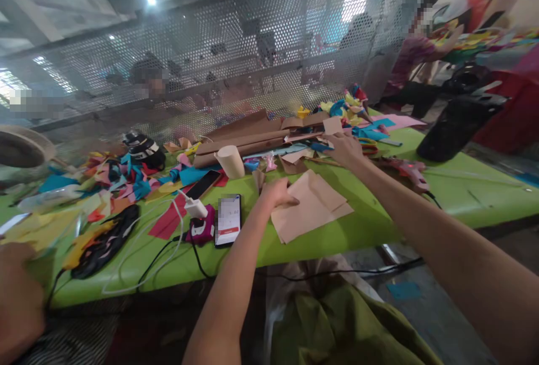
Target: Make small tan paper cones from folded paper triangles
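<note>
Sheets of brown paper [309,213] lie stacked and slightly askew on the green table. On their upper left part rests my left hand [280,193], thumb apart from the bent fingers. My right hand [347,150] reaches farther back into the paper scraps. A small square of brown paper [332,125] stands just beyond its knuckles; whether the fingers grip it I cannot tell, as the fingertips are lost among the scraps. Right beside that hand are scissors with coloured handles [369,145]. A pink glue gun [412,174] lies farther right.
Left of the papers are a phone [228,222], a purple socket block [201,229] with a white charger, and a cream paper roll [230,163]. Cables trail over the table's front edge. A black cylinder [457,126] stands right. Another person's hand [19,297] shows at lower left.
</note>
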{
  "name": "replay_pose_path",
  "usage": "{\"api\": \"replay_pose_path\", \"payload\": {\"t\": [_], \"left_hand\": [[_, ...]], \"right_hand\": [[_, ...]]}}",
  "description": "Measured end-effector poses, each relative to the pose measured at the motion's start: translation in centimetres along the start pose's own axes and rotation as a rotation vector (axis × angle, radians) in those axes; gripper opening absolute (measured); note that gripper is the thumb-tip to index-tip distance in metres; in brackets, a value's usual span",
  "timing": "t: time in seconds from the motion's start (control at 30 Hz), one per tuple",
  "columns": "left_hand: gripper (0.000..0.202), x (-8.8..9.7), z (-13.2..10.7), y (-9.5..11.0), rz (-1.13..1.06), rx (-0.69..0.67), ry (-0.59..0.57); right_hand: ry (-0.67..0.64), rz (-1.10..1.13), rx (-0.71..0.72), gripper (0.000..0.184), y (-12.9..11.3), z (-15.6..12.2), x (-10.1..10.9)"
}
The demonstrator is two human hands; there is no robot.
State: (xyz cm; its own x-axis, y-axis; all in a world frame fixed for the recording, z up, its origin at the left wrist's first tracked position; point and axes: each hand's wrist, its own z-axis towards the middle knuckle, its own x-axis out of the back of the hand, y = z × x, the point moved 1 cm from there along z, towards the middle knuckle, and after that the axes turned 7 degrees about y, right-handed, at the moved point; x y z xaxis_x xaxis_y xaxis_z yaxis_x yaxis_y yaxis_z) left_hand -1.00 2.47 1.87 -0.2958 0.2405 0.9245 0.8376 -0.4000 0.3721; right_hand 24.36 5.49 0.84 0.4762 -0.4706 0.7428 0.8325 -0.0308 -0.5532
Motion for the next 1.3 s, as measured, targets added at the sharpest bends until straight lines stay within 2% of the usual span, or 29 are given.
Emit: {"api": "replay_pose_path", "payload": {"t": [0.17,0.3,0.43,0.53,0.67,0.87,1.0,1.2,1.3], "left_hand": [[0.028,-0.7,-0.4,-0.6,-0.214,0.000,0.065],[0.029,-1.0,-0.8,-1.2,-0.425,0.036,0.133],[0.033,-1.2,-1.2,-1.8,-0.665,0.084,0.181],[0.032,-1.2,-1.5,-2.3,-0.785,0.134,0.243],[0.023,-0.7,-1.5,-3.2,-0.821,0.203,0.349],[0.016,0.4,-0.1,-4.6,-0.856,0.292,0.545],[0.014,0.0,1.0,-4.6,-0.917,0.327,0.578],[0.009,-1.5,2.0,-3.7,-0.968,0.357,0.585],[0.011,-1.8,2.6,-3.2,-0.939,0.371,0.589]], "right_hand": [[-0.113,0.281,-0.044,0.046,0.4,-4.3,0.5],[-0.246,0.495,-0.127,0.056,0.2,-7.3,1.0],[-0.308,0.624,-0.187,0.056,-0.2,-8.6,1.4],[-0.259,0.657,-0.222,0.051,-0.2,-8.9,1.8],[-0.146,0.663,-0.253,0.044,0.5,-9.3,2.9],[-0.053,0.660,-0.278,0.039,2.4,-9.4,3.9],[-0.099,0.667,-0.280,0.041,2.5,-8.4,2.6],[-0.221,0.735,-0.250,0.037,0.2,-7.0,0.1],[-0.204,0.765,-0.260,0.037,-0.6,-6.7,-0.3]]}}
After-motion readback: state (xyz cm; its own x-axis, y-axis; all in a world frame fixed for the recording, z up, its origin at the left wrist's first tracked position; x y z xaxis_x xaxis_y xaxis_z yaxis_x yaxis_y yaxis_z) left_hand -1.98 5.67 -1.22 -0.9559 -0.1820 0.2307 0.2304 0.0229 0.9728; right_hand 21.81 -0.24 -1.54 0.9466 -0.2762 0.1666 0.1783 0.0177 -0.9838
